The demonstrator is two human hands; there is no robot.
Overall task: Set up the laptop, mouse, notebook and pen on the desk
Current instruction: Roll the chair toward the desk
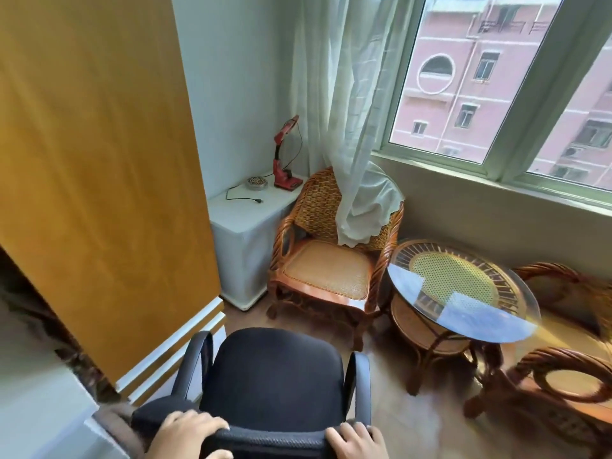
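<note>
A tall orange-brown panel (96,167) fills the left side, and a wide window (503,81) with a sheer curtain (344,104) shows a pink building outside; no writing or brand can be read anywhere. Below stand a wicker armchair (328,256), a round glass-topped wicker table (460,293) and a white cabinet (245,233) carrying a red lamp (284,157). Nearest is a black office chair (275,369). Both hands grip its backrest top: the left hand (188,435) and the right hand (356,442), fingers curled over the edge. Laptop, mouse, notebook and pen are out of view
</note>
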